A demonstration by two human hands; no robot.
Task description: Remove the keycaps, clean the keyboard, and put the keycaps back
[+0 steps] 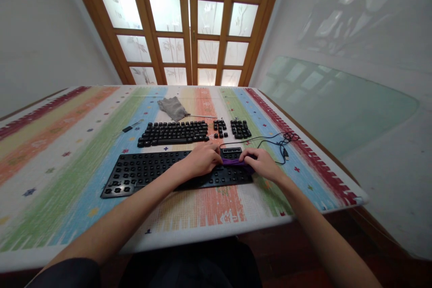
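A black keyboard base with its keycaps off lies across the table in front of me, switch stems bare. Over its right part, a purple cloth is stretched between my two hands. My left hand pinches the cloth's left end, fingers curled, close above the base. Its other end is gripped by my right hand, near the base's right edge. Part of the cloth and some of the switches are hidden behind my hands. Beyond the base, the removed black keycaps are laid out in keyboard order.
A grey cloth lies crumpled behind the keycaps, with a thin rod-like tool beside it. To the left is a small black-ended tool. The coiled cable with its plug rests at right. A striped tablecloth covers the table.
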